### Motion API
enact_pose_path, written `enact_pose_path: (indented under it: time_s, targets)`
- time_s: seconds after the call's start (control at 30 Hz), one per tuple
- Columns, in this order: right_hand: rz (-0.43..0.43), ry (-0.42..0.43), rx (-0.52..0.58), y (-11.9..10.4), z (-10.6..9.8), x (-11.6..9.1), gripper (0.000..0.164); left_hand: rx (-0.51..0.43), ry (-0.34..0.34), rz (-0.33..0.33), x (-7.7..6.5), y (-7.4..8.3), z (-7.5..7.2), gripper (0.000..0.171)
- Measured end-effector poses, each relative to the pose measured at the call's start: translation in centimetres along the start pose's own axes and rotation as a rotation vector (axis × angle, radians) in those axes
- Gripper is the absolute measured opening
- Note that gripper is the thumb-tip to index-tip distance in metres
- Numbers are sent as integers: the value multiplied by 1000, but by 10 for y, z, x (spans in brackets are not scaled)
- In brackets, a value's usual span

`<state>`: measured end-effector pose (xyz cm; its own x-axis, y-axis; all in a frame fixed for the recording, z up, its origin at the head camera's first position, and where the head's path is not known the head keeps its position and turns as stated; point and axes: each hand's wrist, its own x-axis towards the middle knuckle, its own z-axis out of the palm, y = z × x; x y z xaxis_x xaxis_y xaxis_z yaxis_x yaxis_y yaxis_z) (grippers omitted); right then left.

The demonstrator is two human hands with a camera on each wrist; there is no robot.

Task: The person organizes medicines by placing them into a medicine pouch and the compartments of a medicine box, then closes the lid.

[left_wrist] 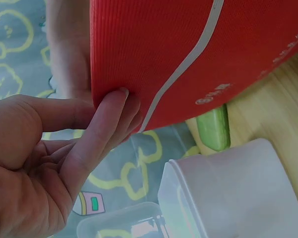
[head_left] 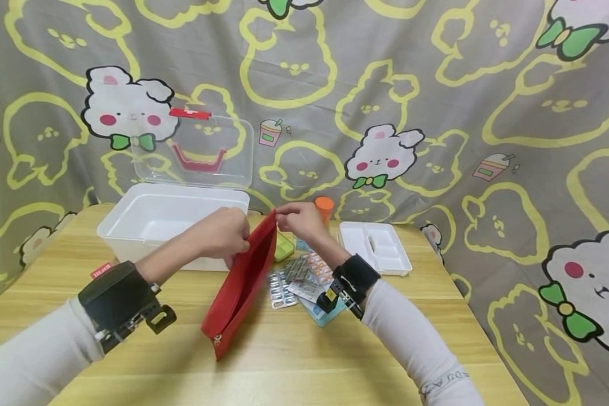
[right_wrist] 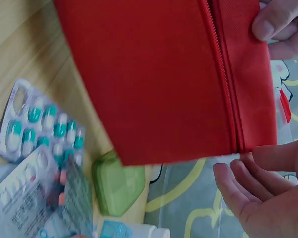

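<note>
A red zip pouch (head_left: 243, 282) hangs slantwise over the table between both hands, its zipped side gaping, with the zip pull at the near end. My left hand (head_left: 220, 234) pinches its upper long edge between thumb and fingers, and in the left wrist view the left hand (left_wrist: 64, 144) grips that edge beside a grey stripe. At the far corner, my right hand (head_left: 301, 220) pinches the pouch by the zip's end. The right wrist view has the thumb and fingertips of this right hand (right_wrist: 268, 178) at that corner, the zip teeth running away from it.
Behind the left hand stands a white box (head_left: 117, 231) with its clear lid (head_left: 152, 163) raised. Right of the pouch lie blister packs (head_left: 281, 290), a green case (head_left: 283, 248) and an orange-capped bottle (head_left: 324, 206). A white compartment tray (head_left: 393, 248) sits farther right.
</note>
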<state>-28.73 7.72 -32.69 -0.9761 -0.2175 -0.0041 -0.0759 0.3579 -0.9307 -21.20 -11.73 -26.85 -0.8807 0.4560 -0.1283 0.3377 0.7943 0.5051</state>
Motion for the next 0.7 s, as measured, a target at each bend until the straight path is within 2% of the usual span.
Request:
enact_pose_path:
  time_s: [0.13,0.37,0.7]
  targets:
    - [16,-8,-125,7,-8,-2,23,-68,11,-4,-4,-5,-3,23]
    - [-8,-32,-448,28,-28,-7,25,-165,35,-40,-8,-16,-2,19]
    - [-52,-35,-668,60,-46,-14,18,-213,23,-54,-6,-27,9,18]
